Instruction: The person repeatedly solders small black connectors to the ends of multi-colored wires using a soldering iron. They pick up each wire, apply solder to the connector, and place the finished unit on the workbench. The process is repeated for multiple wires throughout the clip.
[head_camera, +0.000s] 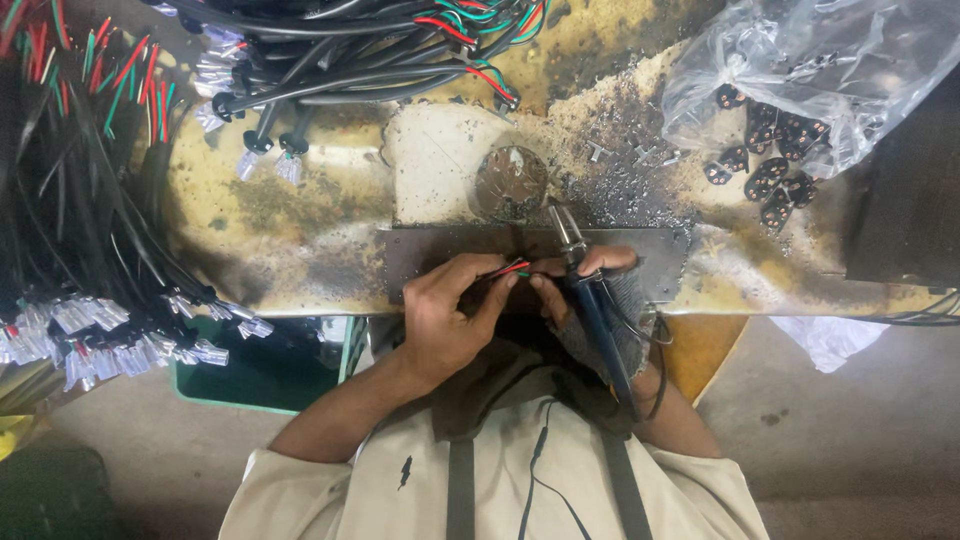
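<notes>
Your left hand (445, 320) pinches a thin bunch of red and green wires (511, 268) between thumb and fingers, right at the near edge of the bench (300, 220), over a grey metal plate (420, 255). Your right hand (590, 290) is closed around a dark-handled soldering iron (585, 290) — its metal tip points up toward the plate, just beside the wire ends. The glove or cloth on that hand is hard to make out, and the wire ends themselves are too small to read; whether tip and wire touch, cannot tell.

Far right corner: a crumpled clear plastic bag (800, 60), partly cut off by the top edge, with small black plug parts (770, 180) spilling from its mouth onto the scorched surface. A round grey disc (510, 180) sits mid-bench behind the plate.

Left edge — a thick bundle of black cables (70, 220) with clear-sleeved ends hangs over, cut off at the frame. More cables (350, 50) lie across the far edge. A green bin (270, 370) shows below the bench, mostly hidden.
</notes>
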